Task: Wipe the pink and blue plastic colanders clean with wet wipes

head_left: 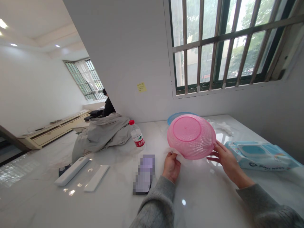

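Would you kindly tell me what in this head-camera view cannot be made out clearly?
Head view:
The flat dark-edged item: pixelated, so its kind cannot be told.
The round blue item: mostly hidden behind the pink plastic basket.
The white wipe in the left hand: partly hidden by the fingers and the basket.
The yellow sticky note: any writing is too small to read.

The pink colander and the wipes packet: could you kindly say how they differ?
The pink colander is round and perforated, while the wipes packet is a flat, pale blue pack. The colander is tilted between the left hand and right hand, while the packet lies on the marble counter. Both sit at the counter's right.
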`<action>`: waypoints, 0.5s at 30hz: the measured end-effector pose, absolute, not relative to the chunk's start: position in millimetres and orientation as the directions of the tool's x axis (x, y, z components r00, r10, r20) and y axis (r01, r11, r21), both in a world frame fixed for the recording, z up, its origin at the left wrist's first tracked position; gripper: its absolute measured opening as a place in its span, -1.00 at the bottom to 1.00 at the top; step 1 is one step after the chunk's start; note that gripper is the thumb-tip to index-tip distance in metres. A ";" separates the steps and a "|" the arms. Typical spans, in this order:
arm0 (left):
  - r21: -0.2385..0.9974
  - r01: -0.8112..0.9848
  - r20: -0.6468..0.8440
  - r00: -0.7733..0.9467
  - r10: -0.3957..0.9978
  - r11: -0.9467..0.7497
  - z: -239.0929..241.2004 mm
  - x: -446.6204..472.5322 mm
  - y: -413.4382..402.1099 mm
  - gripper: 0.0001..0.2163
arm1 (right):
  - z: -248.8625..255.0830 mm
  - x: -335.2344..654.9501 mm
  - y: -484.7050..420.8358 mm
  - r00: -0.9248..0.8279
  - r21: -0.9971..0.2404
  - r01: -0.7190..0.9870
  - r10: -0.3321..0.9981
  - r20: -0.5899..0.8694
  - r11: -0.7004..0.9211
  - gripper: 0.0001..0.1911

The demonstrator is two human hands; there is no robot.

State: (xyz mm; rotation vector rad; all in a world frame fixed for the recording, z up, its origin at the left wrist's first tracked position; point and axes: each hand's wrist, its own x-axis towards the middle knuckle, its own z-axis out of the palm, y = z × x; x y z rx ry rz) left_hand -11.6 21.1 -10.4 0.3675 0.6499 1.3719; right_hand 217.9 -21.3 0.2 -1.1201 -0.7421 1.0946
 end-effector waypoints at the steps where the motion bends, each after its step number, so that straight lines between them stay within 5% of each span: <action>1: 0.599 -0.781 -0.210 0.061 0.976 0.178 -10.3 -11.5 21.1 -0.82 | 0.6 217.6 -21.7 0.317 -0.953 -0.298 0.948 -0.041 0.058 -0.54; 15: 0.623 -0.767 -0.185 0.044 0.982 0.152 -8.0 -9.6 20.7 -0.83 | 6.7 217.6 -24.5 0.225 -0.957 -0.283 0.974 -0.007 0.059 -0.54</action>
